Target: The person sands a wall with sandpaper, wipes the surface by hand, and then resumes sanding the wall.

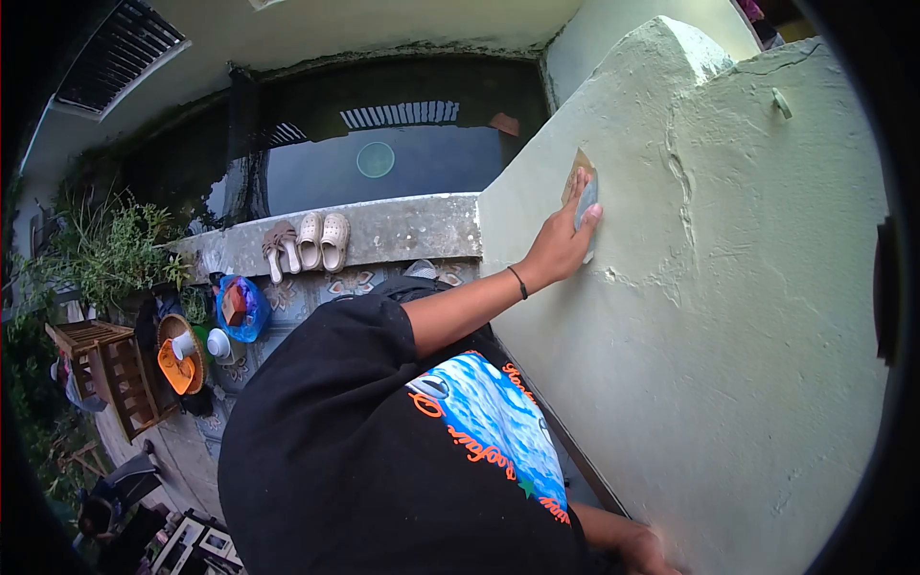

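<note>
My left hand point(565, 235), with a dark band at the wrist, presses a folded sheet point(587, 199) flat against the pale green wall point(767, 287). The sheet is grey on one part and brown on another, like sandpaper. Its fingers point up and lie over the sheet, with the thumb on the grey part. Beside them, a long crack with rough, flaking edges runs down the wall. My right hand point(647, 551) is low at the bottom edge, close to the wall. Its fingers are blurred and cut off, so what they do is hidden.
A low concrete ledge point(412, 228) borders dark water with a green round item point(375, 160) in it. Sandals point(281, 249) and pale clogs point(322, 241) rest on the ledge. Leftward are plants point(105, 249), a blue bag point(244, 309), a basket point(180, 353) and a wooden rack point(115, 379).
</note>
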Demonstrator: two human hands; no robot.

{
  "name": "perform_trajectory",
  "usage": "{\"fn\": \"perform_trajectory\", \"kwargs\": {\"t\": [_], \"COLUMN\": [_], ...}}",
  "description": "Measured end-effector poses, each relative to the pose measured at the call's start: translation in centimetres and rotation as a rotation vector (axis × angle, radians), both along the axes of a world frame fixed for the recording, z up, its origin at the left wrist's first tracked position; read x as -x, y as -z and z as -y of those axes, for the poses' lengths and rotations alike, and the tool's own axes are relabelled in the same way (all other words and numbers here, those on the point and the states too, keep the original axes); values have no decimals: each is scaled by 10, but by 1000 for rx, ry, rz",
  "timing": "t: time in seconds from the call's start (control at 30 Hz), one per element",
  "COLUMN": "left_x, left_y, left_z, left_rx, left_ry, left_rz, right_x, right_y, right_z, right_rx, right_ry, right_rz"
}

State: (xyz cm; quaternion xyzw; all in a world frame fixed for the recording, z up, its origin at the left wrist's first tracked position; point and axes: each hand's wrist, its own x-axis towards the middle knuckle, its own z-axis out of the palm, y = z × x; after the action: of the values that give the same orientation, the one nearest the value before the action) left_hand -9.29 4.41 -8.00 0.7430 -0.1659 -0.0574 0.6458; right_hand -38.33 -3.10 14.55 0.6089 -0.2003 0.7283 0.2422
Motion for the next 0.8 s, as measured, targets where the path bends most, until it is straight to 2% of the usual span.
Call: {"fn": "perform_trajectory", "kwargs": {"t": [0.03, 0.1, 0.17, 0.2, 0.3, 0.37, 0.47, 0.53, 0.57, 0.63, 0.7, 0.73, 0.8], "left_x": [9, -2, -29, -52, -42, -4, 3, -27, -48, -60, -32, -14, -5], "left_y": [1, -3, -4, 1, -19, -19, -16, 9, -25, -47, -10, -27, -29], "left_z": [4, -5, -16, -22, -17, -4, -3, -4, -23, -28, -2, -2, -8], "left_rx": [17, 20, 68, -8, -2, 197, 192, 174, 117, 45, 151, 233, 234], "left_ry": [-101, -62, 123, 248, 156, 20, 40, 93, 265, 243, 69, -6, 38], "left_rz": [228, 215, -371, -540, -500, -69, 23, -318, -677, -768, -308, -25, -1], "right_x": [-1, -2, -2, -2, -9, -14, -12, -10, -8, -5, -4, -4, -4], "right_y": [-2, -2, 0, 1, -1, -2, -3, -3, -2, -1, -2, -2, 0], "right_z": [-4, -5, -3, -2, -4, -4, 3, 4, 3, 2, 3, 4, 2], "right_rx": [-5, -8, -14, -11, -14, -29, 39, 40, 36, 31, 25, 23, 19], "right_ry": [-12, -13, -26, -22, -18, -9, 25, 53, 65, 94, 117, 127, 153], "right_rz": [-13, -14, -16, 17, 85, 104, 101, 91, 88, 85, 89, 85, 77]}}
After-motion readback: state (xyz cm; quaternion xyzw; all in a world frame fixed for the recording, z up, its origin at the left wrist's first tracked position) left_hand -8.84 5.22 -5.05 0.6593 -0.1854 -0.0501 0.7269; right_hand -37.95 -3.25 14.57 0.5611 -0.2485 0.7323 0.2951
